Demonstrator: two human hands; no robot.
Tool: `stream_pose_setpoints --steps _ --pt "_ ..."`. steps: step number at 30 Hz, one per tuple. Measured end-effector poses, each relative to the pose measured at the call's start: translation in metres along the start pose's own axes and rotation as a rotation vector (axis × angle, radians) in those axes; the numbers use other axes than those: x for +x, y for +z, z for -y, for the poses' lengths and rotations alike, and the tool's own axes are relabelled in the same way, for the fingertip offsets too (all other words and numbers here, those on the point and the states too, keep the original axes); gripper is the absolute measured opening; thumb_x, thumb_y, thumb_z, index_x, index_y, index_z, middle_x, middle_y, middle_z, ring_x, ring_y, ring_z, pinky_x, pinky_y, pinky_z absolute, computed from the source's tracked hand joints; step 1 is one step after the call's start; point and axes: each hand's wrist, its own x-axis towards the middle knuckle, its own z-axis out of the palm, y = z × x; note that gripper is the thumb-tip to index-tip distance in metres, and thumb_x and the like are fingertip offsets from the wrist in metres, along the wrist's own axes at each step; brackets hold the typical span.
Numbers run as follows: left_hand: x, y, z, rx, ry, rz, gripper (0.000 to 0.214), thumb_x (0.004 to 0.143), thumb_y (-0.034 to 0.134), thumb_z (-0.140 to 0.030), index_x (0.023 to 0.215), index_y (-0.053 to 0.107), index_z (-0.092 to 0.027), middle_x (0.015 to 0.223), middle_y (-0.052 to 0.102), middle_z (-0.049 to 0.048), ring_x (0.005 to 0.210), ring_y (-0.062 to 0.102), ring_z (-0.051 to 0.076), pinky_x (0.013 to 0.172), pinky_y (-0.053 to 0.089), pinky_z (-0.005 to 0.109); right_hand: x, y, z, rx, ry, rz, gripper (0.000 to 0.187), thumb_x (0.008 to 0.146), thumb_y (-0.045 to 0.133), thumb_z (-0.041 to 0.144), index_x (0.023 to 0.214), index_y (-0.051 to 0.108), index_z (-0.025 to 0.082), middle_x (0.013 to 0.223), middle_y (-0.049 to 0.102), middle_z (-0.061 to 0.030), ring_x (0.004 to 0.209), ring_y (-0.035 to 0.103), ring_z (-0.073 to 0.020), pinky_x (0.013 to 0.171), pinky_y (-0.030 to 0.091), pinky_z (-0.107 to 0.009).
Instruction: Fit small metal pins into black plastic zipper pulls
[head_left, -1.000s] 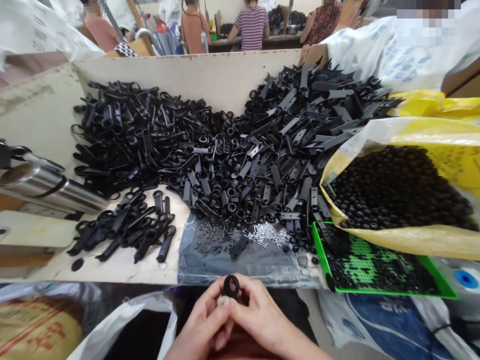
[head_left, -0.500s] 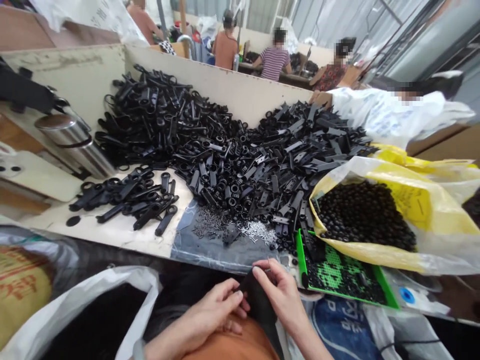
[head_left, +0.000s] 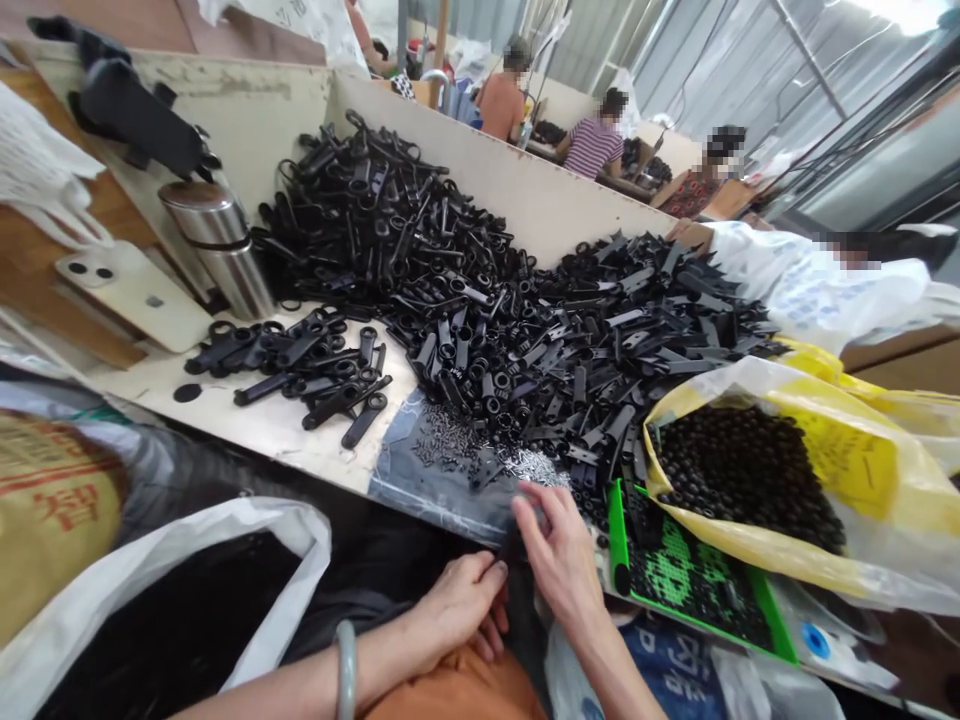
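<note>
The left hand (head_left: 459,605) lay loosely curled at the bottom of the view, above an orange lap cloth (head_left: 457,692), with a pale bangle (head_left: 346,672) on its wrist. Its fingertips were tucked out of sight, so I could not tell whether it held anything. The right hand (head_left: 559,565) was well apart from it, its thumb and fingers drawn together at the near edge of a denim pad (head_left: 397,480). Whatever might have been between them was too hidden to make out, and a dark strip of fabric (head_left: 517,550) between the hands was lost in shadow. At far left, a woven sack (head_left: 52,510) with red printing was cut off by the frame, beside a white plastic bag (head_left: 285,535) whose black contents were too dark to tell apart. Farther up stood a white smartphone (head_left: 131,295) lying back up, a steel flask (head_left: 217,250), and a black pouch (head_left: 127,125) on the partition. A small group of black plastic levers (head_left: 300,365) lay on the pale board, left of a great heap of similar parts (head_left: 465,320). Tiny dark and silvery metal pins (head_left: 525,465) lay on the denim pad, just beyond the right fingertips. To the right sat a green tray (head_left: 697,585) of black rings and a yellow-and-white bag (head_left: 750,530) full of more, while a co-worker's white printed sleeve (head_left: 810,280) lay past the heap.
</note>
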Motion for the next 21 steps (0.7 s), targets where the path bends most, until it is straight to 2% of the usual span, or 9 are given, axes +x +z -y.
stream_pose_setpoints --steps 3,7,13,17,21 --pt "0.000 0.000 0.000 0.045 0.028 -0.006 0.041 0.090 0.045 -0.061 0.078 0.052 -0.023 0.056 0.063 0.0007 0.038 0.057 0.016 0.038 0.045 0.026 0.012 0.018 0.006 -0.028 -0.055 -0.150 0.036 0.108 0.042 0.041 0.111 0.070 0.020 0.107 0.074 -0.0093 0.097 0.069 -0.0234 0.085 0.053 -0.034" --pt "0.001 -0.003 -0.001 0.073 0.079 0.031 0.025 0.094 0.040 -0.041 0.085 0.055 -0.024 0.059 0.064 0.0003 0.041 0.058 0.017 0.044 0.048 0.028 0.013 0.046 0.000 -0.097 -0.137 -0.175 0.036 0.110 0.037 0.035 0.110 0.069 0.018 0.104 0.075 -0.0099 0.097 0.070 -0.0235 0.087 0.052 -0.036" --pt "0.004 -0.016 -0.003 0.146 0.094 0.170 0.029 0.093 0.039 -0.038 0.073 0.053 -0.023 0.051 0.053 -0.0029 0.039 0.047 0.015 0.045 0.041 0.028 0.008 0.054 -0.007 -0.228 -0.210 -0.141 0.031 0.109 0.039 0.025 0.117 0.068 0.017 0.106 0.075 -0.0107 0.097 0.070 -0.0237 0.086 0.050 -0.037" --pt "0.008 -0.025 -0.004 0.189 0.066 0.213 0.031 0.094 0.039 -0.038 0.071 0.053 -0.023 0.059 0.053 -0.0019 0.053 0.049 0.016 0.064 0.048 0.033 0.012 0.053 -0.003 -0.333 -0.213 -0.072 0.034 0.108 0.037 0.018 0.127 0.065 0.018 0.104 0.074 -0.0092 0.092 0.068 -0.0228 0.082 0.049 -0.036" --pt "0.011 -0.033 -0.002 0.228 0.043 0.241 0.015 0.087 0.051 -0.030 0.079 0.061 -0.021 0.080 0.064 0.0053 0.085 0.057 0.024 0.093 0.046 0.040 0.016 0.053 0.000 -0.477 -0.252 -0.012 0.035 0.107 0.035 0.011 0.129 0.062 0.018 0.094 0.072 -0.0071 0.080 0.065 -0.0201 0.074 0.046 -0.033"
